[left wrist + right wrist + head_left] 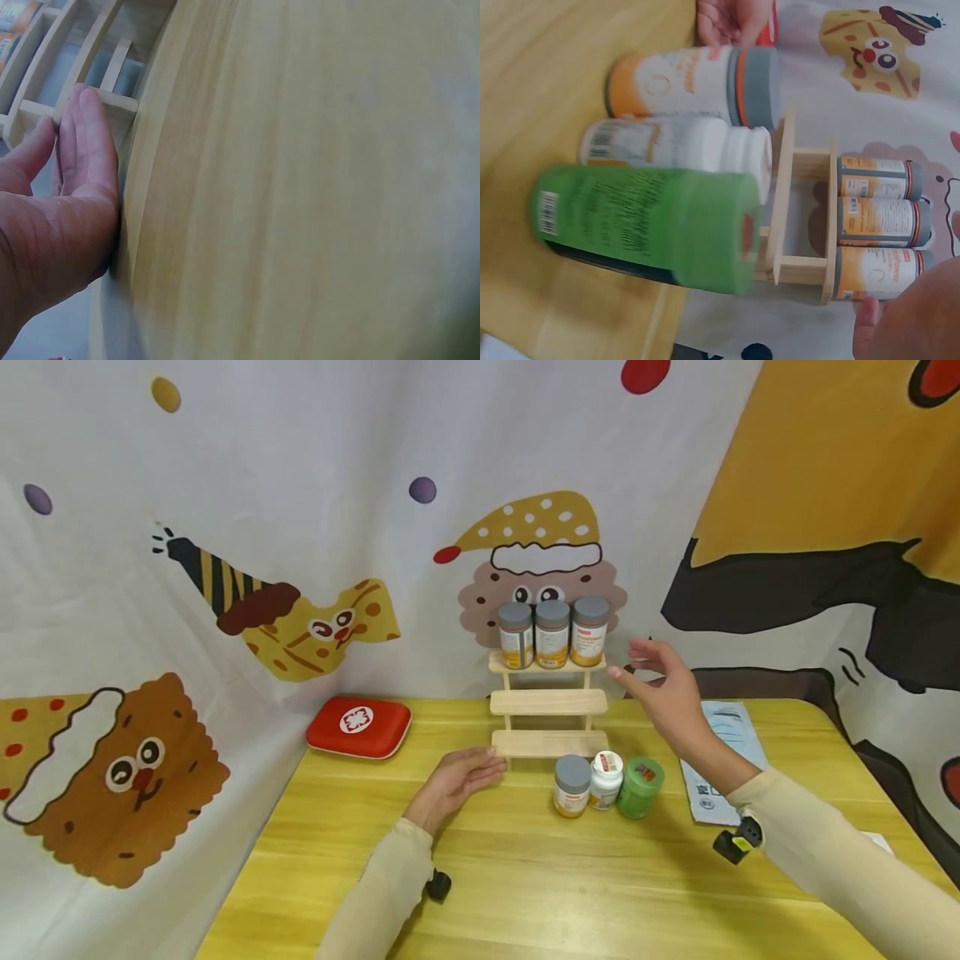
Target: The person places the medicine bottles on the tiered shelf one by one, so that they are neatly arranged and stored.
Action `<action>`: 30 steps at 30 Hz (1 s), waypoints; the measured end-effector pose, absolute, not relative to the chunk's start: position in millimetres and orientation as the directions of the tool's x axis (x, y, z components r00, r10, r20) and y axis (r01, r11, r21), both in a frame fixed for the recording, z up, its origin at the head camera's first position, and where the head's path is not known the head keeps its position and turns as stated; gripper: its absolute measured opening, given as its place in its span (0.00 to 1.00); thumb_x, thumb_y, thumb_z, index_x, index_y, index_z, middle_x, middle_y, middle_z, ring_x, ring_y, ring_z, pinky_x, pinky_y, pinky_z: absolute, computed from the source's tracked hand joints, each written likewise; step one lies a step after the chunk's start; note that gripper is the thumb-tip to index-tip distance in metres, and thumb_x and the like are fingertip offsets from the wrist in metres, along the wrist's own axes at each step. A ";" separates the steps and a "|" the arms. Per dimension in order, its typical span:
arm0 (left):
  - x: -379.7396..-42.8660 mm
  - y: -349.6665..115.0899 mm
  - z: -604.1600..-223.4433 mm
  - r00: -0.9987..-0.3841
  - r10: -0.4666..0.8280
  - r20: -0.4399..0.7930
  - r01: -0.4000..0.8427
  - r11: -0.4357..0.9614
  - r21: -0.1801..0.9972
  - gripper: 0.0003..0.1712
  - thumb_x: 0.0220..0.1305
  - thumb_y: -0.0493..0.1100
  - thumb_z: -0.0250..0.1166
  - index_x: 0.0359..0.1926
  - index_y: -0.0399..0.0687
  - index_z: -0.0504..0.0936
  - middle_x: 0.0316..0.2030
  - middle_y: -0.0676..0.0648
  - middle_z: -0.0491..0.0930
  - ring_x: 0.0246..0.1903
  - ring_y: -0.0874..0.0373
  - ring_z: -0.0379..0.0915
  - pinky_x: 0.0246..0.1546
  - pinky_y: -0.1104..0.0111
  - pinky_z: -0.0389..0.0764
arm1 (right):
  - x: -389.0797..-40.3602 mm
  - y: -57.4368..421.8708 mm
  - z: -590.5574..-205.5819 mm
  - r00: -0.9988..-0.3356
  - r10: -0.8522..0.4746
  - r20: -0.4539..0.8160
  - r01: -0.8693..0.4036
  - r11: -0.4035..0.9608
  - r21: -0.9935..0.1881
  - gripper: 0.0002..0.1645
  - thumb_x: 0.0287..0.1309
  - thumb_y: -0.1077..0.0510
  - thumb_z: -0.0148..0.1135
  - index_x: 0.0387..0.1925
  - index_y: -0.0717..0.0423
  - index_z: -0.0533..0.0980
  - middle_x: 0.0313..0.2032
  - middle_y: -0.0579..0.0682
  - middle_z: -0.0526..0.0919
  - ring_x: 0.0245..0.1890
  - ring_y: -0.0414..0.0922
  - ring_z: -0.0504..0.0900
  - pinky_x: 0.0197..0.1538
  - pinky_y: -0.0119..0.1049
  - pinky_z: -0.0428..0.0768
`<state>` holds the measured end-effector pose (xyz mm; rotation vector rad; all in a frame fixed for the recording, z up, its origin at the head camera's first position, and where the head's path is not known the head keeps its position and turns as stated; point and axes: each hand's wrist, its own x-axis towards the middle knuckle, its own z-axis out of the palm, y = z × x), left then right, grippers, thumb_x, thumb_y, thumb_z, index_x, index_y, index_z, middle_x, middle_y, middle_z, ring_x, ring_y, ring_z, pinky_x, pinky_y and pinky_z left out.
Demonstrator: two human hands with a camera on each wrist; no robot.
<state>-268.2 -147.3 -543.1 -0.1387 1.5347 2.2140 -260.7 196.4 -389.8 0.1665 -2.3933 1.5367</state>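
Three grey-lidded supplement jars [552, 635] stand side by side on the top tier of a small wooden step rack [549, 702]. My left hand [459, 783] is low at the rack's left side, its straight fingertips right at the end of the bottom tier; the left wrist view shows the same fingers [88, 142] against the wood. To the right of the top tier my right hand [663, 689] is raised with thumb and fingers apart, holding nothing. In front of the rack stand another grey-lidded jar [572, 789], a white bottle [606, 781] and a green canister [641, 789].
A red first-aid case [358, 727] lies at the back left of the wooden table [495, 877]. On the right, a blue-and-white packet [723, 760] lies flat beneath my right forearm. A printed cloth [360, 527] hangs directly behind the rack.
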 end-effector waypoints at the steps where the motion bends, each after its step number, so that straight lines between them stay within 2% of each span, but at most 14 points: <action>1: -267.9 -147.9 -543.1 -0.900 0.299 -0.318 -0.402 -0.282 0.871 0.21 0.79 0.38 0.61 0.66 0.30 0.74 0.49 0.42 0.91 0.49 0.55 0.89 0.60 0.62 0.89 | -256.9 197.4 -390.6 -0.953 0.052 0.297 -0.249 0.422 -0.872 0.40 0.70 0.41 0.69 0.76 0.50 0.67 0.71 0.55 0.74 0.65 0.49 0.75 0.55 0.21 0.76; 4: -269.5 -145.8 -543.0 -0.900 0.301 -0.315 -0.401 -0.287 0.870 0.22 0.79 0.38 0.61 0.67 0.29 0.73 0.50 0.41 0.90 0.49 0.55 0.89 0.60 0.61 0.89 | -244.9 204.4 -394.1 -0.962 0.043 0.269 -0.228 0.419 -0.879 0.39 0.71 0.41 0.68 0.75 0.50 0.68 0.69 0.53 0.75 0.61 0.42 0.76 0.54 0.16 0.76; 6: -269.7 -145.8 -542.9 -0.902 0.294 -0.316 -0.399 -0.288 0.871 0.22 0.79 0.37 0.61 0.67 0.29 0.73 0.50 0.40 0.90 0.50 0.54 0.89 0.60 0.61 0.89 | -237.6 208.2 -397.3 -0.967 0.027 0.253 -0.219 0.419 -0.881 0.39 0.71 0.41 0.68 0.75 0.50 0.68 0.69 0.52 0.76 0.61 0.38 0.75 0.55 0.18 0.75; 11: -267.9 -147.2 -542.0 -0.903 0.293 -0.315 -0.397 -0.284 0.873 0.22 0.79 0.37 0.61 0.67 0.30 0.73 0.51 0.40 0.89 0.51 0.53 0.89 0.61 0.61 0.89 | -214.4 221.7 -408.5 -0.978 -0.035 0.206 -0.200 0.442 -0.874 0.37 0.74 0.42 0.65 0.75 0.49 0.67 0.70 0.52 0.74 0.63 0.37 0.72 0.56 0.19 0.74; 15: -267.2 -146.4 -541.2 -0.898 0.301 -0.321 -0.405 -0.283 0.870 0.21 0.79 0.37 0.61 0.66 0.31 0.73 0.51 0.41 0.90 0.51 0.54 0.89 0.62 0.61 0.88 | -197.0 237.4 -419.1 -0.983 -0.104 0.151 -0.182 0.449 -0.875 0.34 0.75 0.44 0.64 0.76 0.47 0.67 0.68 0.45 0.75 0.62 0.33 0.73 0.56 0.16 0.75; 18: -266.4 -146.1 -540.4 -0.898 0.299 -0.323 -0.406 -0.282 0.869 0.21 0.79 0.37 0.61 0.66 0.30 0.73 0.49 0.42 0.90 0.52 0.53 0.89 0.62 0.60 0.88 | -190.9 248.3 -427.1 -0.977 -0.173 0.122 -0.189 0.453 -0.871 0.35 0.75 0.46 0.65 0.76 0.47 0.67 0.67 0.47 0.75 0.61 0.28 0.74 0.57 0.14 0.76; 20: -265.8 -145.9 -539.7 -0.897 0.299 -0.325 -0.409 -0.285 0.867 0.21 0.79 0.38 0.61 0.65 0.31 0.73 0.49 0.42 0.90 0.52 0.53 0.89 0.62 0.60 0.88 | -188.1 254.4 -431.3 -0.973 -0.207 0.105 -0.192 0.461 -0.867 0.36 0.73 0.48 0.67 0.77 0.47 0.66 0.68 0.51 0.75 0.60 0.27 0.74 0.57 0.14 0.78; 23: -266.2 -145.9 -539.9 -0.897 0.301 -0.323 -0.408 -0.287 0.867 0.20 0.79 0.38 0.61 0.64 0.31 0.74 0.48 0.42 0.90 0.51 0.54 0.89 0.61 0.60 0.89 | -185.4 260.1 -437.9 -0.967 -0.238 0.088 -0.192 0.457 -0.869 0.38 0.71 0.49 0.70 0.76 0.48 0.66 0.68 0.52 0.74 0.60 0.27 0.75 0.57 0.15 0.80; 27: -268.1 -146.5 -541.7 -0.896 0.309 -0.318 -0.408 -0.295 0.864 0.18 0.79 0.38 0.61 0.62 0.32 0.75 0.47 0.43 0.91 0.49 0.55 0.89 0.61 0.60 0.89 | -183.9 261.3 -449.5 -0.960 -0.261 0.097 -0.209 0.448 -0.869 0.37 0.70 0.52 0.71 0.75 0.48 0.68 0.66 0.44 0.76 0.60 0.27 0.75 0.58 0.20 0.82; 30: -269.5 -147.1 -542.9 -0.895 0.310 -0.320 -0.412 -0.300 0.861 0.17 0.79 0.38 0.61 0.62 0.32 0.75 0.46 0.44 0.91 0.48 0.55 0.89 0.61 0.60 0.89 | -184.4 259.2 -460.2 -0.952 -0.279 0.126 -0.244 0.443 -0.863 0.37 0.68 0.55 0.72 0.74 0.49 0.68 0.65 0.42 0.78 0.60 0.26 0.75 0.59 0.24 0.82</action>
